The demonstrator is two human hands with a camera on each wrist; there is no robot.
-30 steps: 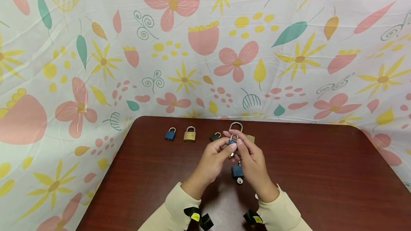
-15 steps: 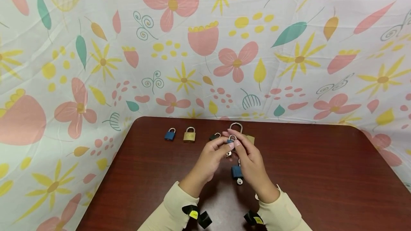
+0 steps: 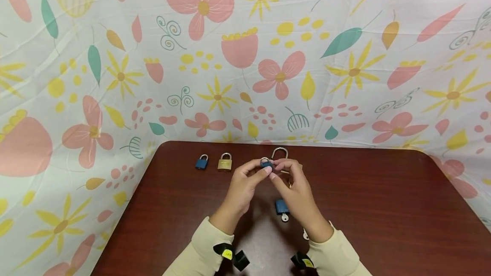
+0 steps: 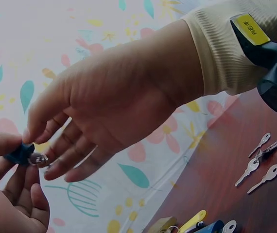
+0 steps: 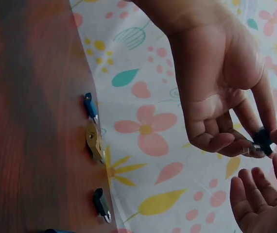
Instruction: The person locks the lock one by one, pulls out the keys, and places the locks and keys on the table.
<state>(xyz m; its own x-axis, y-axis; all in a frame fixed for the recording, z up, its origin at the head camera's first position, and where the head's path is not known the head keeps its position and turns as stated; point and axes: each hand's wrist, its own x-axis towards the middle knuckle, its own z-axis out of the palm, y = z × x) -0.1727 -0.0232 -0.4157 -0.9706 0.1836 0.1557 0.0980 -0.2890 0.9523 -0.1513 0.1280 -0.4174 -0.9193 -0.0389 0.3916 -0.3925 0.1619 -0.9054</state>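
Both hands meet over the far middle of the table, around a small blue padlock (image 3: pixel 266 163) with a silver shackle. My left hand (image 3: pixel 239 186) pinches the padlock between thumb and forefinger. From the other side my right hand (image 3: pixel 297 186) has thumb and forefinger bent in at the padlock's edge. A silver key (image 4: pixel 38 159) sticks out of the lock in the left wrist view, near the other fingertips. Below the hands lies a larger blue padlock (image 3: pixel 281 206) with a key in it. A big shackle (image 3: pixel 279 152) rises behind the right fingers, its lock body mostly hidden.
At the far left of the table stand another blue padlock (image 3: pixel 201 162) and a brass padlock (image 3: pixel 224 163). A black padlock (image 5: pixel 100 204) shows in the right wrist view. Several loose keys (image 4: pixel 264 178) lie on the table. A flowered cloth (image 3: pixel 245 54) hangs behind the table.
Both hands have shifted slightly left with the small padlock and turned it. The dark padlock seen earlier behind the left fingers is now hidden in the head view.
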